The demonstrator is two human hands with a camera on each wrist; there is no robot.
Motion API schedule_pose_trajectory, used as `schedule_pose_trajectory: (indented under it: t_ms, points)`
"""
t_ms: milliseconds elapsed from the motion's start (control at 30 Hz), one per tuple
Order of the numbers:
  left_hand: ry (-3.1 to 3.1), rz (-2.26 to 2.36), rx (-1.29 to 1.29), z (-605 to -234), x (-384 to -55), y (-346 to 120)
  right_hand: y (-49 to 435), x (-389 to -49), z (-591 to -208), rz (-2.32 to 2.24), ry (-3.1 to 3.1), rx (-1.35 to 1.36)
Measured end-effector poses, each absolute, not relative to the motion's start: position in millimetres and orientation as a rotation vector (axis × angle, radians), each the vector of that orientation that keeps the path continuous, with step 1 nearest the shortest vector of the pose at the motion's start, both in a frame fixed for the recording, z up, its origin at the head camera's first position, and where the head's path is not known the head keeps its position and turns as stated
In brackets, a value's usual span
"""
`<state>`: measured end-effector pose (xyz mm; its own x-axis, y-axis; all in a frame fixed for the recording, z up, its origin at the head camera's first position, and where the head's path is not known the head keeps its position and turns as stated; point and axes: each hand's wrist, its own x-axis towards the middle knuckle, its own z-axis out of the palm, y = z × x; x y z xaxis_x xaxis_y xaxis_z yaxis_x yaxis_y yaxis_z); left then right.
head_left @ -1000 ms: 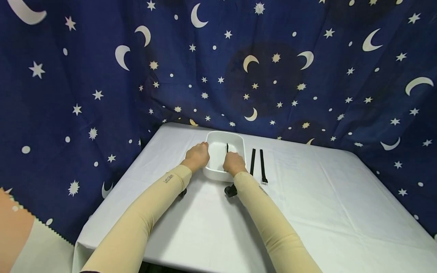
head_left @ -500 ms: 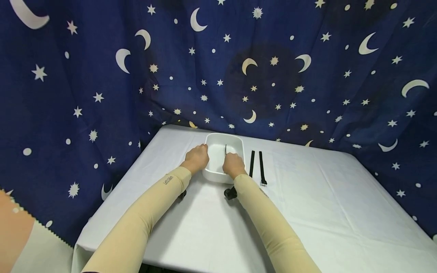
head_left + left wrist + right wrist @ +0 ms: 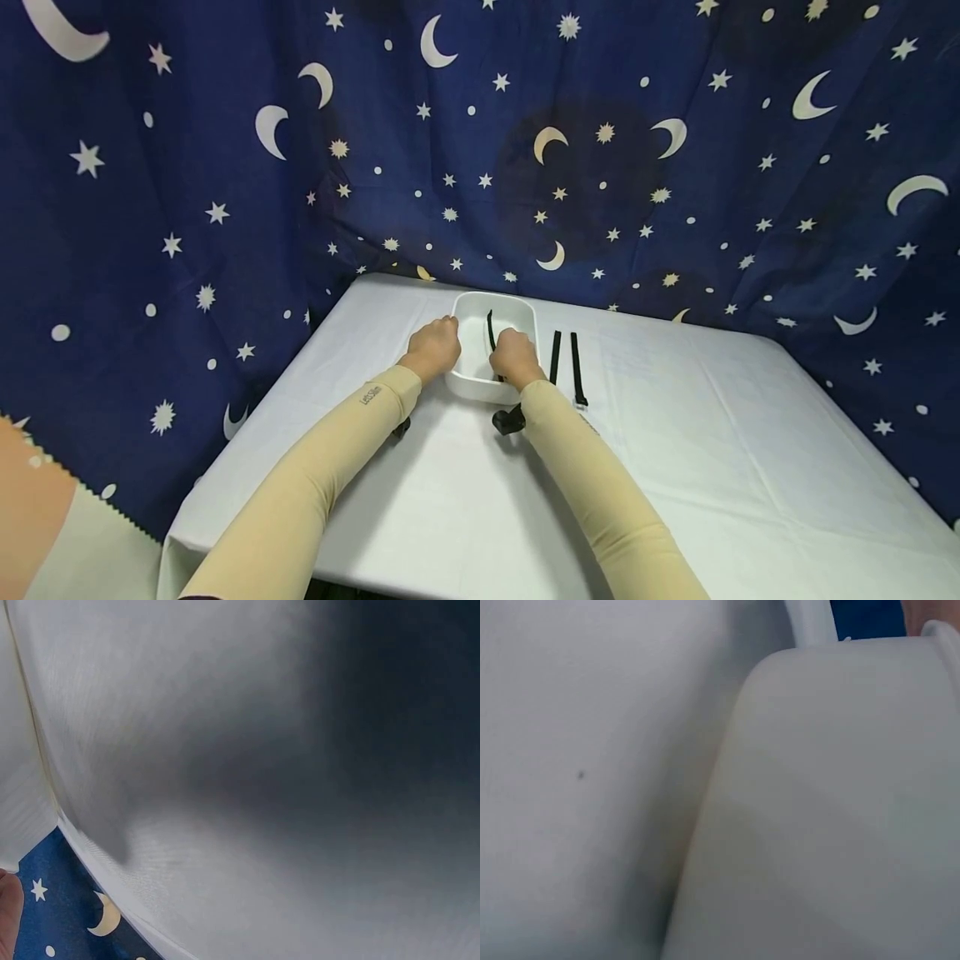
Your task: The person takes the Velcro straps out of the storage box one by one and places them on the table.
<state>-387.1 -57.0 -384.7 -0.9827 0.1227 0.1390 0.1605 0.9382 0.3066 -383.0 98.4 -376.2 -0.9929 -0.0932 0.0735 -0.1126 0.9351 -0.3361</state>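
A white rectangular tub [image 3: 468, 387] with rounded corners sits on the cloth-covered table. My left hand [image 3: 435, 344] grips its left rim, fingers curled over the edge. Over the inside of the tub, my right hand [image 3: 514, 357] pinches a thin black strap [image 3: 491, 327], whose upper end sticks up past the fingers with a slight bend. The right fingertips are hidden behind the hand. In the right wrist view the tub's outer wall [image 3: 817, 810] fills much of the picture, and in the left wrist view a bit of the left hand [image 3: 9, 915] shows at the edge.
Two more black straps lie right of the tub: a plain strap [image 3: 555, 357] and a strap with a thicker, buckle-like end [image 3: 576, 367]. White cloth [image 3: 712, 433] covers the table. A blue curtain [image 3: 480, 150] with moons and stars hangs behind.
The strap in my right hand has swung its upper end leftward and shows longer, and its lower end now shows below the hand. My left hand stays on the rim.
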Motion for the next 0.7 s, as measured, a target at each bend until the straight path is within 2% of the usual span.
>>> schedule_pose_trajectory:
  t_ms: [700]
  points:
    - [-2.978, -0.497, -0.201, -385.6, -387.4, -55.9, 103.5, -382.2, -367.3, 0.666, -3.000, 0.092]
